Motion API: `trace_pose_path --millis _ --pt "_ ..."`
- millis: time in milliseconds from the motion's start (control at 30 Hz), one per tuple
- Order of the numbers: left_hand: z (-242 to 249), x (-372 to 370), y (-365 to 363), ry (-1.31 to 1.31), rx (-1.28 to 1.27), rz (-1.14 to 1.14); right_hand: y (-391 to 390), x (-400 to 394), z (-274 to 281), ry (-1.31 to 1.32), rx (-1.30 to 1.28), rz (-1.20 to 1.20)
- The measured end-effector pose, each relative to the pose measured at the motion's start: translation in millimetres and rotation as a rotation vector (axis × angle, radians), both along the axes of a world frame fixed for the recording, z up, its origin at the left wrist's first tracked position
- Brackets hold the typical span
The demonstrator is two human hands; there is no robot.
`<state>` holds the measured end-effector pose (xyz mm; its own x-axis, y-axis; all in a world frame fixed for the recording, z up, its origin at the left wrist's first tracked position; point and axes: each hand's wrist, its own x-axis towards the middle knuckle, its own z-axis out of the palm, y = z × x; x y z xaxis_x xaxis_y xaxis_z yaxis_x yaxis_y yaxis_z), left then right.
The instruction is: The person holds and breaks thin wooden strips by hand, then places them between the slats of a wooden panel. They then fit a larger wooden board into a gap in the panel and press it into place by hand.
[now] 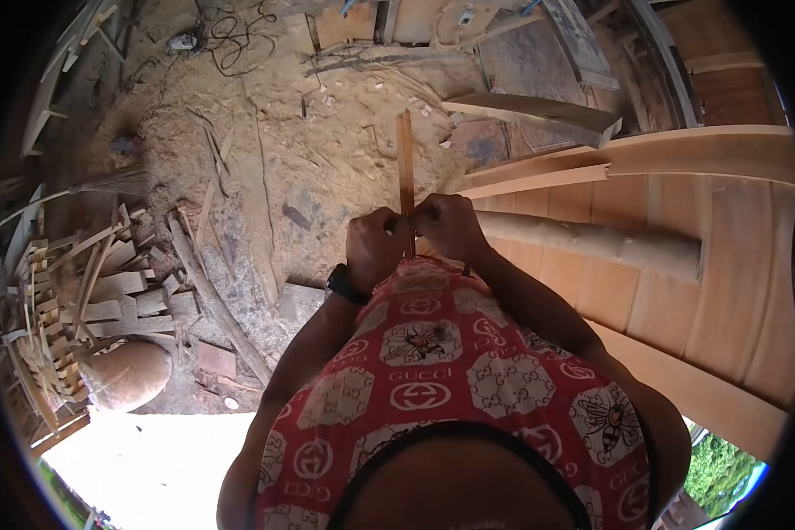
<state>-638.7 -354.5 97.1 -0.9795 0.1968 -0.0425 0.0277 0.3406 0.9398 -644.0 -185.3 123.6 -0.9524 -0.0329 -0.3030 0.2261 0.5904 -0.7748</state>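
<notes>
A narrow reddish-brown wooden strip (405,163) points away from my body, its near end close to my shirt (420,340). My left hand (378,240) is closed at the left side of this strip, fingers curled and pressed against it. From the other side, my right hand (451,228) pinches the same strip, knuckles up. The two hands almost meet across the wood. Whether something small lies between the fingertips is hidden. A dark watch (340,283) sits on my left wrist.
Sawdust covers the floor (327,132). Wide boards (671,305) and a round pole (592,243) lie at right, with a thick beam (539,115) behind. Offcuts (119,300) are piled at left near a log (225,309). A cable (234,44) coils at the back.
</notes>
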Motion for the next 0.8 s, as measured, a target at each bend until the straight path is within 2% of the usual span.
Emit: trace_pose_path --millis 167,233,300,367,433,467,500,567,633,700,733,800 --pt "-3.5 -4.4 -12.7 0.014 -0.094 0.152 -23.9 -19.3 -12.3 0.194 0.11 0.092" --pt "-5.4 -9.4 -25.8 0.071 -0.068 0.284 -23.5 -34.3 -18.5 0.24 0.138 0.121" --pt "-6.6 -20.0 -51.5 0.068 -0.125 0.392 -11.4 -52.7 -22.2 0.262 0.117 0.116" --pt "-32.9 -30.8 -87.8 0.079 -0.223 0.528 0.2 -71.2 -22.8 0.325 0.2 0.132" --pt "-47.8 -42.2 -125.4 0.098 -0.242 0.56 8.6 -88.7 -24.1 0.206 -0.011 0.039" --pt "-71.1 -49.4 -145.4 0.042 -0.173 0.583 15.7 -98.1 -42.9 -0.088 -0.521 -0.099" --pt "-58.7 -56.6 -149.7 0.015 -0.147 0.595 16.6 -106.9 -39.6 -0.098 -0.525 -0.1" --pt "-48.4 -74.9 -151.4 0.095 -0.275 0.576 15.2 -120.5 -27.5 -0.427 -1.061 -0.29" --pt "-49.0 -96.5 -143.6 0.122 -0.272 0.545 20.4 -135.8 -31.8 -0.462 -1.141 -0.228" --pt "-59.2 -121.1 -130.0 -0.005 -0.061 0.54 23.1 -154.8 -30.0 -0.508 -1.211 -0.311" --pt "-28.2 -129.2 -109.8 -0.061 0.009 0.51 24.7 -161.7 -28.8 -0.505 -1.219 -0.307" --pt "-19.7 -154.1 -87.3 -0.052 -0.002 0.453 30.0 -184.0 -27.6 -0.461 -1.001 -0.415"
